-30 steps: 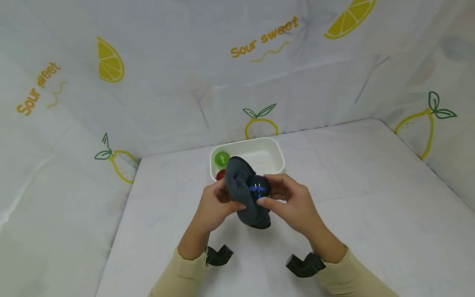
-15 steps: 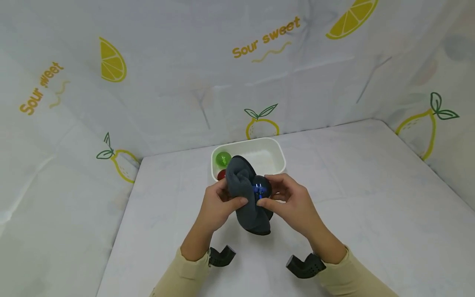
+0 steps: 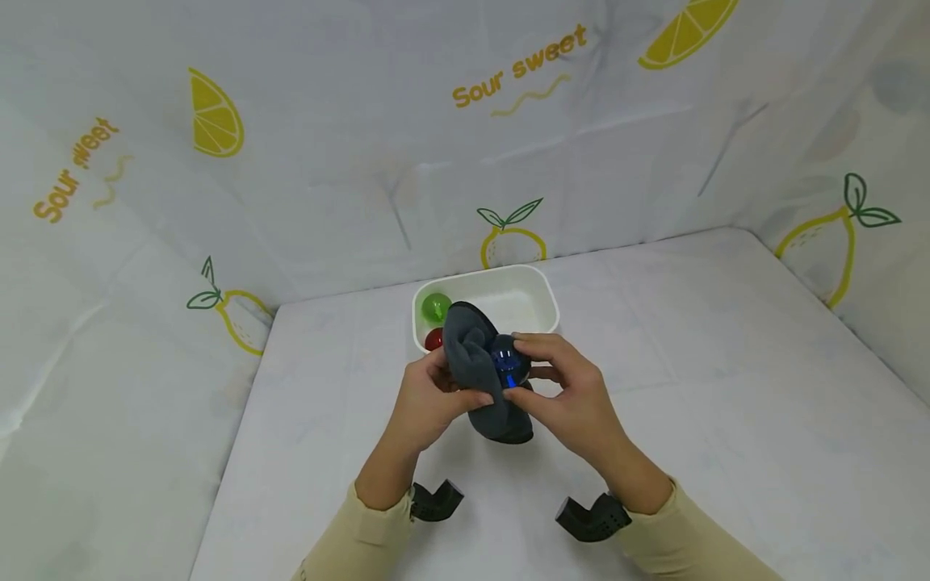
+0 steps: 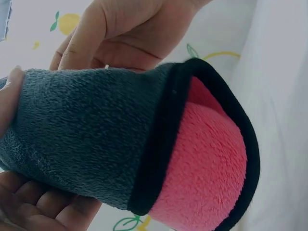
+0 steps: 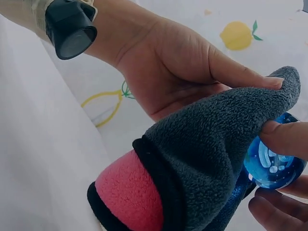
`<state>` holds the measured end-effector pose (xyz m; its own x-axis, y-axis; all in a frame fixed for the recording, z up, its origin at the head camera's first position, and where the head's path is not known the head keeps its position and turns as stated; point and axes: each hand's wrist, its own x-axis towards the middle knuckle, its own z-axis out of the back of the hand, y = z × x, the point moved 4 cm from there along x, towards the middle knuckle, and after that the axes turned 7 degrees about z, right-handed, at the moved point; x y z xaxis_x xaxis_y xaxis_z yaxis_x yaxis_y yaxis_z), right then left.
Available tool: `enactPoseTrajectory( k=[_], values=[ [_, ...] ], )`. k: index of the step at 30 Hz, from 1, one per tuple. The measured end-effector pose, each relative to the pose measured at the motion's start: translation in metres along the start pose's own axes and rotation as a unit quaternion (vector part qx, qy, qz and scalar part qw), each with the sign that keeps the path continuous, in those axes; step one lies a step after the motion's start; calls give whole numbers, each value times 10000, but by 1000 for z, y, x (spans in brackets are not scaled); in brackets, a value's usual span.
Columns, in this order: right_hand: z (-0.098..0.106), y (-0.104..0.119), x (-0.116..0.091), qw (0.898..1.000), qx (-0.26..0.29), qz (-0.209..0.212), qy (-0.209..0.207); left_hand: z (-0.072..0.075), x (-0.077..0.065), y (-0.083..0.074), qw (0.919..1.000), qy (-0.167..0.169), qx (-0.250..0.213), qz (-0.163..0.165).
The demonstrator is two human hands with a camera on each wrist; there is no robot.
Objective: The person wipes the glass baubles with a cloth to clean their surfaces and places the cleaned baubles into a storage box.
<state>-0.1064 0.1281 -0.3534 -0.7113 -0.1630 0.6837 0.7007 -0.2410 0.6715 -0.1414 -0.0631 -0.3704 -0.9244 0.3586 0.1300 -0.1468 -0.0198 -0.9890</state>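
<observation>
In the head view my left hand (image 3: 425, 407) grips a folded cloth (image 3: 472, 363), dark grey with black edging. A pink side (image 4: 207, 163) of the cloth shows in the left wrist view. My right hand (image 3: 570, 391) pinches a clear blue ball (image 3: 512, 363) between thumb and fingers, against the cloth's right side. Up close in the right wrist view, the ball (image 5: 274, 166) looks glossy, with pale reflections, and the cloth (image 5: 207, 130) bunches beside it. Part of the ball is hidden by fingers and cloth.
Behind the hands stands a white bin (image 3: 548, 294) on the white-covered table (image 3: 712, 363). A green ball (image 3: 437, 307) and a red ball (image 3: 434, 339) lie at its left end, the red one partly covered. A lemon-print sheet (image 3: 327, 161) hangs behind.
The blue ball has turned a little in my right fingers and sits slightly higher. The cloth's lower end has shifted up. Both hands keep their hold.
</observation>
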Motion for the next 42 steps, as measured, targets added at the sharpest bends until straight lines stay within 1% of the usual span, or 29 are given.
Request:
enactPoseTrajectory(
  k=[4,9,12,17,19,21,24,26,28,29,31,33,36,37,38,40,42],
  values=[
    [0,1,0,9999,-136,18,-18,0,0,-4,9999,106,36,-36],
    [-1,1,-1,9998,-196,49,-28,-2,-1,-7,9998,182,102,2],
    [-2,1,-1,9996,-269,53,6,-3,-2,-8,9997,91,240,22],
    [-1,1,-1,9992,-392,123,-6,-2,-2,-7,9985,-241,458,186],
    [0,1,-1,9994,-320,141,-19,-1,-2,-6,9976,-353,533,259],
    [1,-1,-1,9999,-112,119,-30,0,-2,-6,9968,-428,609,307],
    [2,-5,-1,9995,270,-162,-41,3,-2,-6,9965,-488,596,327],
    [4,-9,-1,9971,542,-528,-81,4,-2,-7,9967,-502,556,316],
    [5,-12,-2,9922,797,-958,-91,5,-3,-8,9971,-485,517,290],
    [6,-13,-2,9885,942,-1179,-87,5,-3,-8,9972,-465,518,265],
    [7,-16,-2,9781,1271,-1647,-42,5,-4,-9,9978,-375,516,155],
    [7,-18,-1,9668,1657,-1944,75,4,-4,-10,9984,-244,516,-10],
    [6,-20,-1,9523,2120,-2179,261,2,-4,-12,9977,-42,575,-361],
    [5,-20,-1,9510,2191,-2158,319,2,-4,-13,9970,7,606,-478],
    [5,-20,0,9502,2230,-2142,377,1,-4,-13,9964,48,632,-571],
    [4,-20,-1,9524,2157,-2109,435,0,-5,-13,9953,83,673,-685],
    [5,-19,-1,9570,1998,-2059,436,-1,-5,-12,9954,91,679,-669]
  ],
)
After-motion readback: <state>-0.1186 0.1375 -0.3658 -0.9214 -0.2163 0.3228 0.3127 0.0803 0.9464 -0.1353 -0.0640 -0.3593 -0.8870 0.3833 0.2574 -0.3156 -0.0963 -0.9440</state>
